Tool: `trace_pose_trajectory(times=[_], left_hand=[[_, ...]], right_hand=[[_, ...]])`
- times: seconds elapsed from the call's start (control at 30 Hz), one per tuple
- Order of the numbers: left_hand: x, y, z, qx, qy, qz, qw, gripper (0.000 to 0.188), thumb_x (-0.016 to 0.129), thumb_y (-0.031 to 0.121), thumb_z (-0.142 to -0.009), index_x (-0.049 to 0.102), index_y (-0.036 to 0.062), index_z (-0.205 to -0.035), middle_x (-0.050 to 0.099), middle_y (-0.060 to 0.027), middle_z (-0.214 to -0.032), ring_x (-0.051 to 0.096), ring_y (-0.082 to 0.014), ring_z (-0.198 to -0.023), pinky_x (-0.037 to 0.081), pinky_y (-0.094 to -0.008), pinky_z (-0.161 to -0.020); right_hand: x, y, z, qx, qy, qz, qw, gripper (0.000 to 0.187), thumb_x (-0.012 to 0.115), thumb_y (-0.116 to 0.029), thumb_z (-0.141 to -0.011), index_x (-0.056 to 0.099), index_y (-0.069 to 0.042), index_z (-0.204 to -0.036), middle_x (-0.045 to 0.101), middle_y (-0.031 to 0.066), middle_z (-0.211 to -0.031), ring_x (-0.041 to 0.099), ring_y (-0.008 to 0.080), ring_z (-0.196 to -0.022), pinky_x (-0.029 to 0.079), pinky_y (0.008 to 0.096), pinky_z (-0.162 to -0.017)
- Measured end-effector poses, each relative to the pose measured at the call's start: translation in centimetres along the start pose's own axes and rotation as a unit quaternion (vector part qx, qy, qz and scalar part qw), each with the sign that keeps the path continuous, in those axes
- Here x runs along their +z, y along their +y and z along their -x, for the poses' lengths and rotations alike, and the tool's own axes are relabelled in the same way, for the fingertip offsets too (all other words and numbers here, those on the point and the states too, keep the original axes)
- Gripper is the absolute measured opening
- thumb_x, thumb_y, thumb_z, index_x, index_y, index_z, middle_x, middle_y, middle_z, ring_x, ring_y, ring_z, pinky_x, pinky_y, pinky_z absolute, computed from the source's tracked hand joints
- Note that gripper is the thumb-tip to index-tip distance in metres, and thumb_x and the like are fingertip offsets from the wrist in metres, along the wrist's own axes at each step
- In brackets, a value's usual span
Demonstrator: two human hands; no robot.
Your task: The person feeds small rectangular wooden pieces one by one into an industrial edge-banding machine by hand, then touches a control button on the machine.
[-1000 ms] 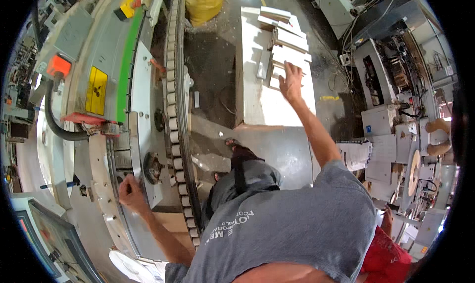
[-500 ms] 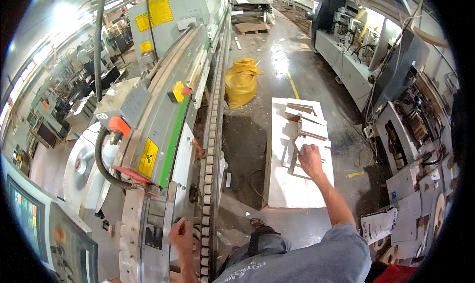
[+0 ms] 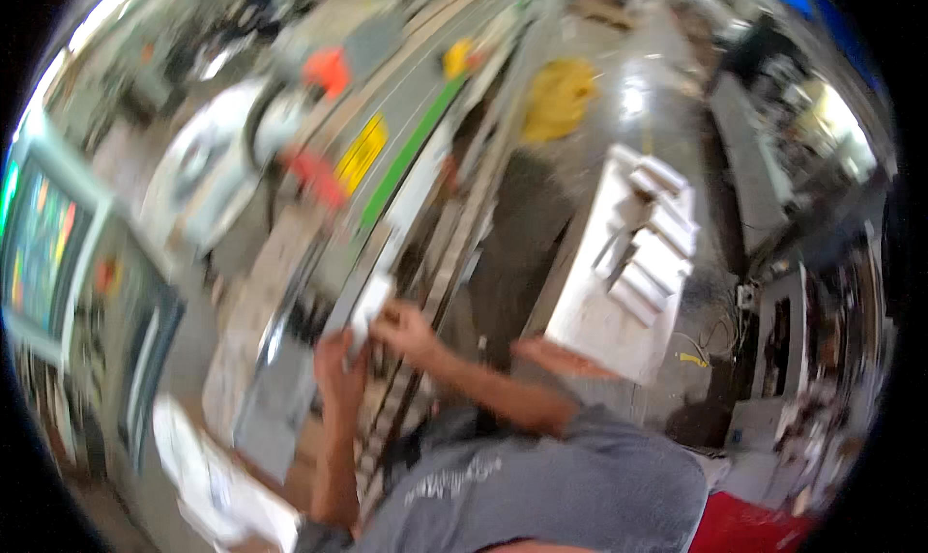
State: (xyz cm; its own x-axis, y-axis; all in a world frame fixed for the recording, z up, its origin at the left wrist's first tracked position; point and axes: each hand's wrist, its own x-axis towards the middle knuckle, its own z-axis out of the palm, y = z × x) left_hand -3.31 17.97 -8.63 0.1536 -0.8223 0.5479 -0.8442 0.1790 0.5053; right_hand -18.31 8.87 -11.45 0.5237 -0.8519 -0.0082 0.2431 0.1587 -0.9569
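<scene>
A small white board piece (image 3: pixel 371 300) is at the near end of the long machine (image 3: pixel 414 152), beside its green strip. My right hand (image 3: pixel 404 333) grips the piece from its right side, fingers closed. Just left and nearer, my left hand (image 3: pixel 340 364) is closed at the lower end of the same piece. Motion blur hides the exact finger positions. To the right, several white board pieces (image 3: pixel 657 253) lie loosely on a white-topped stack (image 3: pixel 619 345).
At the left stands a control panel with a lit screen (image 3: pixel 43 248). A roller track (image 3: pixel 462 248) runs along the machine. Beyond it sits a yellow sack (image 3: pixel 561 99). Cables (image 3: pixel 691 345) lie on the floor at right, near more machinery (image 3: pixel 778 335).
My right hand has left the stack and come over to the machine with a white board piece. My left hand has met it there. The view has swung left.
</scene>
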Motion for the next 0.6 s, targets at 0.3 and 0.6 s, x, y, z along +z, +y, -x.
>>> trace_pose_trajectory(times=[0.3, 0.6], left_hand=[[-6.6, -9.1, 3.0, -0.088, 0.118, -0.121, 0.982, 0.04, 0.083, 0.003, -0.065, 0.072, 0.0047, -0.103, 0.065, -0.0146, -0.104, 0.061, -0.0343, -0.094, 0.051, -0.0432, -0.081], [-8.2, -9.9, 4.7, -0.176, 0.198, -0.178, 0.948, 0.032, 0.083, 0.007, -0.068, 0.073, 0.0051, -0.099, 0.062, -0.0132, -0.097, 0.058, -0.0323, -0.091, 0.049, -0.042, -0.08]], right_hand=[[11.6, 1.7, -1.8, 0.122, -0.135, -0.067, 0.981, 0.065, 0.06, -0.009, -0.095, 0.027, 0.012, -0.147, 0.062, 0.0112, -0.107, 0.063, 0.0144, -0.086, 0.059, 0.028, -0.071], [15.0, 2.6, -5.5, 0.166, -0.102, 0.007, 0.981, 0.061, 0.057, -0.012, -0.088, 0.037, 0.014, -0.139, 0.063, 0.0197, -0.119, 0.07, 0.0202, -0.078, 0.058, 0.0278, -0.064]])
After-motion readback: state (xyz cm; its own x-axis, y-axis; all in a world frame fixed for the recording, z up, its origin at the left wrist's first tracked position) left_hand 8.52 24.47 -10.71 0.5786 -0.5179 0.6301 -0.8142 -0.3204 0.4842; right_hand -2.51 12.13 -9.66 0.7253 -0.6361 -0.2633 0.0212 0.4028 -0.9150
